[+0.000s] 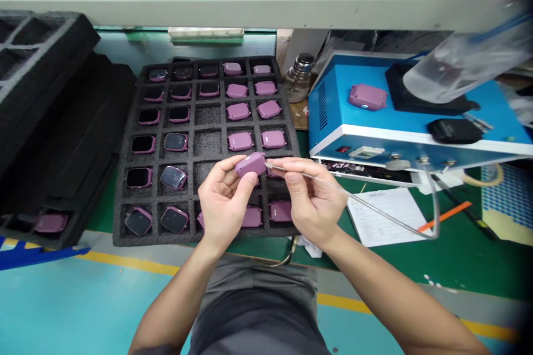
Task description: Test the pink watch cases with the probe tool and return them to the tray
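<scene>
The dark shirt [258, 324], apparently short-sleeved, meets grey trousers [244, 272].

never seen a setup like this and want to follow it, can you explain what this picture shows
There is no robot here: a camera on a person's head looks forward and down at their two bare hands. The left hand holds a purple case, shaped like a watch body. The right hand holds a clear tube whose metal tip is at the case's end; whether they touch is too small to tell. The tube loops back to a blue box. On the green table, a black foam tray carries similar pieces, some dark side up, others purple side up.
</scene>
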A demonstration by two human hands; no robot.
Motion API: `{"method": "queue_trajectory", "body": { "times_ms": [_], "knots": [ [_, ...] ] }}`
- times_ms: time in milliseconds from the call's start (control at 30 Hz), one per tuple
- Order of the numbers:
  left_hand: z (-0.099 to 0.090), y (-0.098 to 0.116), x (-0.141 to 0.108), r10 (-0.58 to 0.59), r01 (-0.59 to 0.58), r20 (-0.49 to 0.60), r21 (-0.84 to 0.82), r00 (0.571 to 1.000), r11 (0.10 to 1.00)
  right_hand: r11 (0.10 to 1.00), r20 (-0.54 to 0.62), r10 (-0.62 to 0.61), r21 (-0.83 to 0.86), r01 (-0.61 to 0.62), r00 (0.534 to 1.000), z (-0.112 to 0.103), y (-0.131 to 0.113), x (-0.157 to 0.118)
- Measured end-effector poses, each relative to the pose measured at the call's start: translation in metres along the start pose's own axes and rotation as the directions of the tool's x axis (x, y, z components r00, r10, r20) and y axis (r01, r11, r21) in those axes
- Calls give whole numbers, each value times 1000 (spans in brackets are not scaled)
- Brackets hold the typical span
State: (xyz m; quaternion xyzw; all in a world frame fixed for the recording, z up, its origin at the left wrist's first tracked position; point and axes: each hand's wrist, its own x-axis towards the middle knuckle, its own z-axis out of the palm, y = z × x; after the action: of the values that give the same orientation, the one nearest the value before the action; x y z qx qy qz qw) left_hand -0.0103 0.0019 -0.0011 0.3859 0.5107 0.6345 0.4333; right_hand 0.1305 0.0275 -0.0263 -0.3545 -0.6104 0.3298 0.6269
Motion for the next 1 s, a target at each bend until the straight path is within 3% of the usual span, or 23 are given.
{"method": "queue_trajectory", "body": {
  "times_ms": [567, 1000],
  "knots": [
    [-1, 0, 0, 4, -4, 1, 14, 1000, 1000, 1000, 4, 5, 2, -5, 1000, 0, 0, 0],
    [-4, -4, 3, 88, -88, 5, 39, 996, 995, 1000, 38, -11, 18, 10, 999, 1, 0, 6]
  ]
}}
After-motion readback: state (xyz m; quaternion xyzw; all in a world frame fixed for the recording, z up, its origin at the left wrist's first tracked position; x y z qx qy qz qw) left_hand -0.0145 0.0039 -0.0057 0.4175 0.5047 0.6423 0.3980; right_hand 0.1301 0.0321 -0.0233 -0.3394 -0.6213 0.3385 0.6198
